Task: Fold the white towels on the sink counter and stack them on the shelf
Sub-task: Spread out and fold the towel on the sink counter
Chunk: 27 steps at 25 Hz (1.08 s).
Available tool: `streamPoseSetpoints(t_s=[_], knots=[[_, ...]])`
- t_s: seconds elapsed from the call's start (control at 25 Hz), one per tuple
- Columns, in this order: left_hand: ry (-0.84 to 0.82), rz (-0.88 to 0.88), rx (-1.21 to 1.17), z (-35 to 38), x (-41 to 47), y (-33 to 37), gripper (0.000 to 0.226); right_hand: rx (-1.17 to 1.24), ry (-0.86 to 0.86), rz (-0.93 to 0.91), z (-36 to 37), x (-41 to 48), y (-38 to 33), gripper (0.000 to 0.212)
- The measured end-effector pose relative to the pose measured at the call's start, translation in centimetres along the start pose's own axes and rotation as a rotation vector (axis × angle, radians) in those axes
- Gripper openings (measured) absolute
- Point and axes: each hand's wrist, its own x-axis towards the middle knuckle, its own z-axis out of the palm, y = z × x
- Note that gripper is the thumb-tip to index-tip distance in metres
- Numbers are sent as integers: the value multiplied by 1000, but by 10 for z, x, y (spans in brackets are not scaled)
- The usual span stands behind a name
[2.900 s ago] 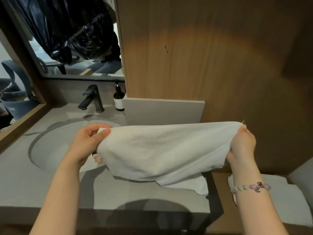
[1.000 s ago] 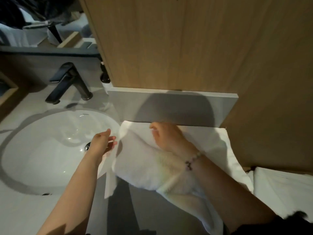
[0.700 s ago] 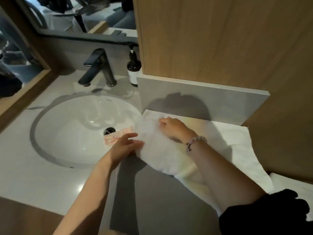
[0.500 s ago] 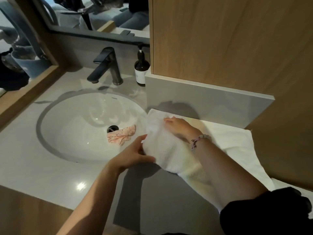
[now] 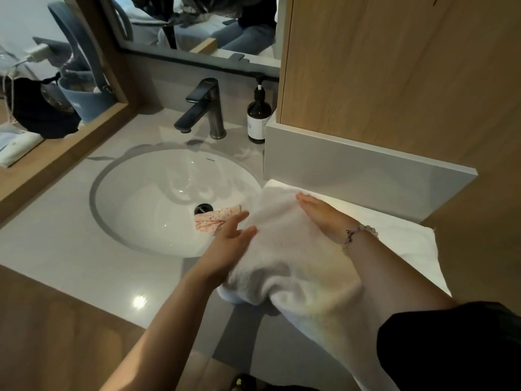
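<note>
A white towel (image 5: 284, 258) lies on the grey counter (image 5: 70, 249), just right of the sink (image 5: 158, 204) and in front of a low grey ledge (image 5: 352, 167) at the foot of the wood panel (image 5: 394, 66). The towel is partly doubled over: a thick rumpled layer sits on a flat layer that spreads out to the right, w/ the near end hanging off the counter's front edge.

The right hand (image 5: 321, 213) lies flat on top of the towel near its far left corner, fingers straight and close together, palm down, pressing the cloth. A bead bracelet (image 5: 359, 232) circles that wrist. A black sleeve (image 5: 451, 345) covers the upper arm.

The left hand (image 5: 231, 241) is at the towel's left edge, fingers extended and loosely together, touching the side of the folded layer (it's a bit blurred, so can't tell whether it pinches any cloth).

In the sink, a small pink spotted cloth (image 5: 214, 221) lies next to the drain (image 5: 203, 208), just beyond the left fingertips. A dark tap (image 5: 205, 108) stands behind the sink, w/ a brown pump bottle (image 5: 258, 117) beside it, against the wood panel. A mirror (image 5: 197, 26) runs along the back wall.
</note>
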Motion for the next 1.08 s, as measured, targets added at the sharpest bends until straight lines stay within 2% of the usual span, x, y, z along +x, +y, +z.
streamPoseSetpoints(t_s=[0.12,0.24,0.32,0.4,0.44,0.52,0.68,0.84,0.96,1.0,1.08], knots=[[-27,-177,-168,-10,-13,-17,59,-93,-15,-21,4,-1,3,46],[-177,-123,-135,-26,-27,-31,81,-317,4,-85,9,-3,6,52],[-389,-29,2,-38,-40,-41,76,-337,14,-112,9,-6,4,53],[-511,35,147,-43,-49,-48,51,-304,47,-83,11,-12,-3,52],[-491,77,224,-43,-51,-50,43,-352,84,-98,15,-17,-7,50],[-344,122,300,-40,-52,-55,29,-527,148,-140,31,-30,-13,41],[-223,110,308,-37,-53,-55,50,-572,-93,-83,53,-43,-4,47],[-290,-84,138,-41,-61,-60,29,-542,-90,-103,46,-38,4,48],[-317,-225,11,-54,-75,-73,60,-608,-16,-154,52,-35,14,50],[-304,-256,-12,-56,-78,-75,56,-629,12,-171,54,-35,17,50],[-274,-304,-19,-58,-82,-78,30,-678,77,-202,60,-36,23,50]])
